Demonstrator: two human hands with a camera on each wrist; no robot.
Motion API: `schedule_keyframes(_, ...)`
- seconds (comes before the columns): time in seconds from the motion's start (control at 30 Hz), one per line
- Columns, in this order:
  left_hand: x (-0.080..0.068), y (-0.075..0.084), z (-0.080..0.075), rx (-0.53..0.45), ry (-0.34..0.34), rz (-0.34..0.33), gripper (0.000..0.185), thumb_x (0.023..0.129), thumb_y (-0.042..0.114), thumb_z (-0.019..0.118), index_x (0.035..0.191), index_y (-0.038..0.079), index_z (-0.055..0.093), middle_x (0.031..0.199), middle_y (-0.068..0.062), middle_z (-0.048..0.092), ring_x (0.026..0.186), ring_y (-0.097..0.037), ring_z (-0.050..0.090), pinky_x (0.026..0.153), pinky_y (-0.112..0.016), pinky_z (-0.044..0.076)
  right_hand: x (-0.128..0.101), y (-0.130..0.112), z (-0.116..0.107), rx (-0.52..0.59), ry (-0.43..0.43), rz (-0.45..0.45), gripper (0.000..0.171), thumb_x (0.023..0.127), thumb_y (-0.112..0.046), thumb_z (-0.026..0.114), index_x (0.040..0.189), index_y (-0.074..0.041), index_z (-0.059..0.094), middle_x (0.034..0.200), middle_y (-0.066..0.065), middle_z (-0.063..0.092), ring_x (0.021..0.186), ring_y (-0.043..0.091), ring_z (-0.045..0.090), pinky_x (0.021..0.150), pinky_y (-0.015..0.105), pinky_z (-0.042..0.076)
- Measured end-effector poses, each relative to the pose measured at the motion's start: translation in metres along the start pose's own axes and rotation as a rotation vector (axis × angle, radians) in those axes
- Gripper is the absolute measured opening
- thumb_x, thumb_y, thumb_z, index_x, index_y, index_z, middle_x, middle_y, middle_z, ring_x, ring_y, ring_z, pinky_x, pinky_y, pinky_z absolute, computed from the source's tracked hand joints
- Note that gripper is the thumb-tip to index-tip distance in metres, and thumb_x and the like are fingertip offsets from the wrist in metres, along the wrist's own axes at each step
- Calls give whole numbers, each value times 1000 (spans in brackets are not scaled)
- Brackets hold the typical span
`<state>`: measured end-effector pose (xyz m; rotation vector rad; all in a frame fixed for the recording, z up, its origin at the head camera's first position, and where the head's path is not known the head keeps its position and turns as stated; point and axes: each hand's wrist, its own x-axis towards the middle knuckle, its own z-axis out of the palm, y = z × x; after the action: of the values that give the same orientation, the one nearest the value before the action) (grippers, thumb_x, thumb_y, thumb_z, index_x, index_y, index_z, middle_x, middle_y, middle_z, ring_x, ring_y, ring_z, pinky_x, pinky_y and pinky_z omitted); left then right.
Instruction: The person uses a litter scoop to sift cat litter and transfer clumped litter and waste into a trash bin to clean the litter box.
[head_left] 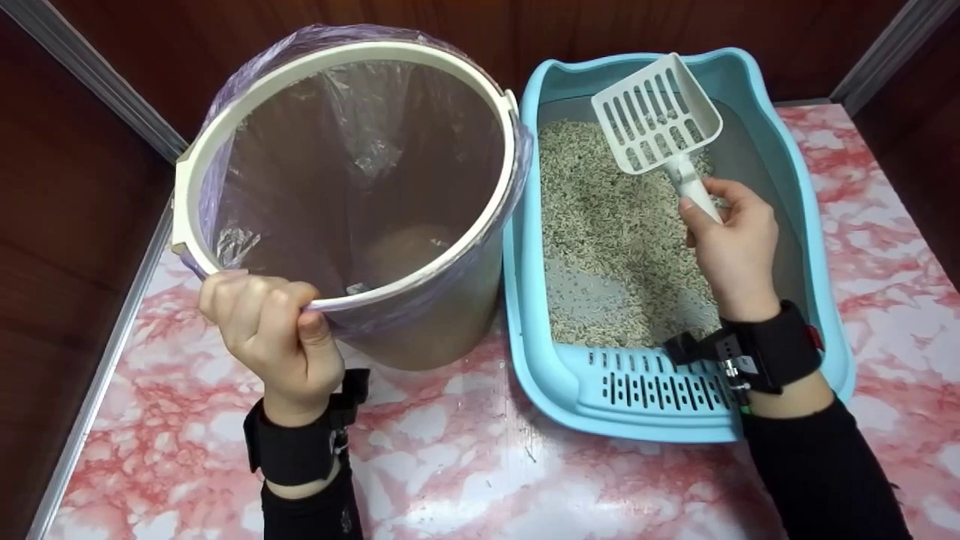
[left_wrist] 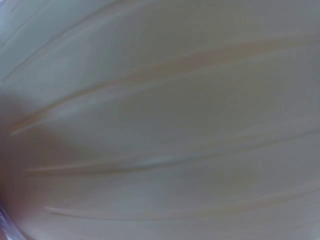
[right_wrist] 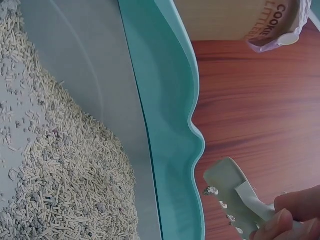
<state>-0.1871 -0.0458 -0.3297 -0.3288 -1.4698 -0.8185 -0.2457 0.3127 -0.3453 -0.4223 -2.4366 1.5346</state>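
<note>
Head view: one round cream waste bin (head_left: 420, 300), tilted toward the camera, lined with one pale purple plastic bag (head_left: 352, 142) folded out over the rim. Left hand (head_left: 274, 334) curled tight round the near rim of the bin, thumb on the outside, fingers hooked over the edge. Just beside the bin, on its right and touching or nearly touching it, one light blue litter tray (head_left: 829, 300) holding pale pellet litter (head_left: 607, 225) heaped toward the far and left part, grey floor bare at the near left. One slotted step along the tray's near end. Right hand (head_left: 731, 251) wrapped round the handle of one white slotted litter scoop (head_left: 656, 112), held up above the litter with the blade raised and tilted toward the far wall. Two black wrist straps, one per arm. Both vessels standing on one pink marbled tabletop (head_left: 465, 457).

Left wrist view: nothing but a blurred, pale, creased surface close to the lens; hand not seen.

Right wrist view: blue tray rim (right_wrist: 175, 125) running down the middle, litter (right_wrist: 55, 170) at left, reddish wood surface (right_wrist: 255, 100) at right. Scoop (right_wrist: 235, 192) at lower right with a few grains stuck to it, fingertips (right_wrist: 285, 220) pinching its handle. One bin corner at top right with printed lettering.
</note>
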Motion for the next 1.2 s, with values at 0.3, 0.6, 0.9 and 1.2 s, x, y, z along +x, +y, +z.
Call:
schedule_keyframes(0.3, -3, -2, 7, 15, -51, 11, 65, 101, 51, 45, 59, 2, 43, 57, -14, 32, 66, -33, 30, 81, -42, 28, 9, -1, -2, 124, -55, -16, 40, 97, -9, 61, 133, 6, 54, 58, -15, 55, 48, 0, 48, 44, 17, 37)
schedule_keyframes(0.6, -11, -6, 20, 16, -87, 58, 61, 103, 47, 44, 61, 3, 44, 56, -12, 33, 63, -32, 30, 79, -43, 27, 12, -48, -19, 532, -156, -78, 16, 93, 0, 65, 108, -4, 63, 65, 0, 61, 48, 7, 48, 40, 16, 34)
schedule_keyframes(0.9, -19, -8, 34, 6, -125, 86, 59, 104, 46, 42, 62, 5, 47, 57, -9, 37, 63, -29, 31, 79, -43, 28, 9, -98, 4, 269, -214, -395, 28, 91, -11, 72, 118, -6, 68, 65, 3, 64, 46, 10, 52, 39, 20, 38)
schedule_keyframes(1.2, -25, -3, 47, -25, -155, 91, 57, 104, 44, 42, 63, 6, 49, 58, -7, 40, 65, -28, 34, 80, -43, 29, -12, -101, 39, -421, 107, -1131, 23, 97, -26, 65, 116, -17, 74, 77, 11, 69, 57, 25, 57, 51, 36, 40)
